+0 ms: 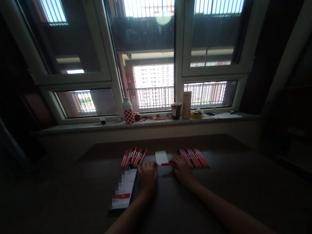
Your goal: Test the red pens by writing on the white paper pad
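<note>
A red pen [165, 164] lies level between my two hands, just above the dark table. My right hand [180, 168] pinches its right end. The fingers of my left hand [148, 173] are closed at its thin left end; the exact grip is small and dim. A small white paper [161, 156] lies just behind the pen. Beyond my left hand is a row of red and black pens [133, 158], and a similar row of pens [196, 158] lies beside my right hand. A phone [126, 187] with a lit screen rests left of my left wrist.
Beyond the table [214, 201] runs a stone windowsill [112, 126]. On it stand a red-checked white bottle [128, 111], a small red jar [137, 117], a dark drink cup [175, 110], a tan flask [187, 105] and a yellow tape roll [196, 114].
</note>
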The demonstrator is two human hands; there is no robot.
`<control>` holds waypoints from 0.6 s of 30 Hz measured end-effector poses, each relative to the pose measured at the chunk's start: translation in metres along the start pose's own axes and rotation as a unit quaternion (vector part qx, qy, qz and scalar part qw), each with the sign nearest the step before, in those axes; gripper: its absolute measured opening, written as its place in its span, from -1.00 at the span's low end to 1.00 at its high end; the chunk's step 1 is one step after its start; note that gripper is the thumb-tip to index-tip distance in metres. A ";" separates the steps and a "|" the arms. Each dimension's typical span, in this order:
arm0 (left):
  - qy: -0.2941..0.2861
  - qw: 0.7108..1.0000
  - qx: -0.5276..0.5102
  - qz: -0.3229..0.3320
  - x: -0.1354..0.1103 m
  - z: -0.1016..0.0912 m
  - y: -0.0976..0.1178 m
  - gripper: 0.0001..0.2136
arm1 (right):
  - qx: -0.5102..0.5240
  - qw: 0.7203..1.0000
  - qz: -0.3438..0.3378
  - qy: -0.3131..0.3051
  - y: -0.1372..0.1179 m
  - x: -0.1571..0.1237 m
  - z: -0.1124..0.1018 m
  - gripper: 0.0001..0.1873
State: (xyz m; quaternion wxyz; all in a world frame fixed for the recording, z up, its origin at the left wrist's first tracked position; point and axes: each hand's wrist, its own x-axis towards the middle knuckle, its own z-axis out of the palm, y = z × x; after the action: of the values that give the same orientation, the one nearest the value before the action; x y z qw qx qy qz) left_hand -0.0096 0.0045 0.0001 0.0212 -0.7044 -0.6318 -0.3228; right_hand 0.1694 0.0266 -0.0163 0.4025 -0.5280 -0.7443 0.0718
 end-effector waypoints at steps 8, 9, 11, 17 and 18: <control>-0.001 1.000 -0.004 0.003 0.000 -0.001 0.000 -0.79 | 0.006 1.000 -0.001 0.004 -0.001 0.000 -0.001 -0.76; 0.000 1.000 -0.002 0.004 0.000 -0.001 0.000 -0.79 | 0.006 1.000 -0.002 0.003 -0.001 0.000 -0.001 -0.76; 0.000 1.000 0.000 0.010 0.000 0.000 -0.001 -0.79 | 0.005 1.000 -0.003 0.002 0.000 0.000 0.000 -0.76; -0.008 1.000 -0.011 0.018 0.002 0.002 -0.001 -0.78 | 0.001 1.000 -0.007 -0.005 0.000 0.000 0.000 -0.76; -0.009 1.000 -0.014 0.019 0.002 0.002 -0.001 -0.78 | 0.001 1.000 -0.006 -0.008 -0.001 0.000 0.000 -0.76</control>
State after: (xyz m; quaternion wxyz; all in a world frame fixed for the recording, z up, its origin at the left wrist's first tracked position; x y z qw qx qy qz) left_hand -0.0097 0.0072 -0.0011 0.0120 -0.7194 -0.6138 -0.3250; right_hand 0.1691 0.0262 -0.0157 0.3977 -0.5225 -0.7505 0.0739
